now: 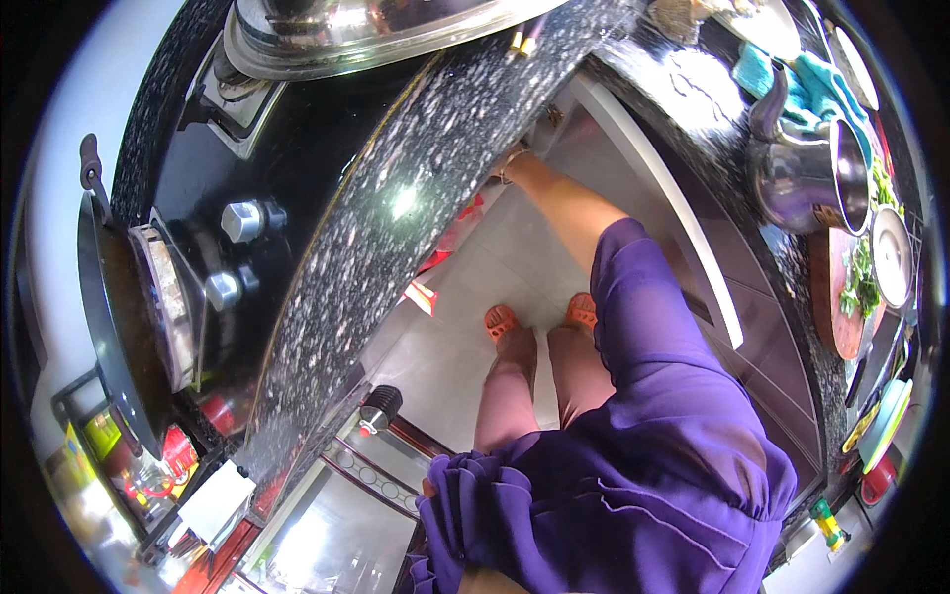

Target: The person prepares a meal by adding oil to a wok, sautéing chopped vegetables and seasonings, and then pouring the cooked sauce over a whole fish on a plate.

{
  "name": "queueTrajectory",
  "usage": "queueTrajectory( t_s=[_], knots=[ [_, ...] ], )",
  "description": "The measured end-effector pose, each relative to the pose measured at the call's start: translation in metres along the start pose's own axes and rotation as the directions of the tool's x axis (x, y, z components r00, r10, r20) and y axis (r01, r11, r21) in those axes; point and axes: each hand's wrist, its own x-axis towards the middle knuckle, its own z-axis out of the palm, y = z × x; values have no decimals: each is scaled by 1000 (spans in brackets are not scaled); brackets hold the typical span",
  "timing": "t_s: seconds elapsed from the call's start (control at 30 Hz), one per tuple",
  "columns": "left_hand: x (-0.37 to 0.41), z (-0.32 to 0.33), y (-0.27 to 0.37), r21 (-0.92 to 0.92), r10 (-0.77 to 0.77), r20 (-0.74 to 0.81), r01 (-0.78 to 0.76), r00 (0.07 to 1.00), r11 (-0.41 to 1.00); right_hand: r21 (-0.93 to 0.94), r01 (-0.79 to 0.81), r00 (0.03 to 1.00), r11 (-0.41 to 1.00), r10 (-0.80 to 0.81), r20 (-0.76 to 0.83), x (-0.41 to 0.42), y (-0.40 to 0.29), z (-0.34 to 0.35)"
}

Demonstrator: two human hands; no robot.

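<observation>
My right arm, in a purple sleeve, stretches down towards the lower cabinets. My right hand [512,157], with a thin bracelet at the wrist, is at the underside of the granite counter [401,185]; its fingers are mostly hidden, and what they touch cannot be seen. Beside that arm a cabinet door [668,193] with a pale edge appears to stand out from the units. Of my left hand [428,488] only a small bit of skin shows at the ruffles of the purple garment. Red and white packets [445,245] show low under the counter edge.
On the left are a black hob [297,148], a large steel vessel [356,37] and a dark wok [122,319]. The right counter holds a steel kettle [801,174], teal cloth [824,89] and a wooden board [842,297] with green leaves. My feet wear orange sandals [500,321].
</observation>
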Motion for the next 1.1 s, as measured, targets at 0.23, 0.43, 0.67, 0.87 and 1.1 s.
queueTrajectory(
  t_s=[0.23, 0.43, 0.67, 0.87, 1.1],
  knots=[
    [18, -2, 7, 3, 146, 6, -146, 989, 989, 159, -230, 971, 960, 215, 107, -7, -12, 16],
    [14, 12, 159, 92, 225, 129, -238, 966, 967, 475, -371, 881, 798, 464, -92, -237, -96, -5],
    [-34, 90, 289, -103, 495, 397, -498, 773, 861, -41, -244, 856, 969, 195, -478, -360, -143, -232],
    [-60, 98, 336, 31, 588, 464, -675, 663, 737, -6, -614, 749, 789, 580, -319, -354, -109, -230],
    [-47, 53, 314, -93, 496, 428, -510, 755, 855, 688, -645, 701, 332, 616, 360, -315, -140, -194]
  ],
)
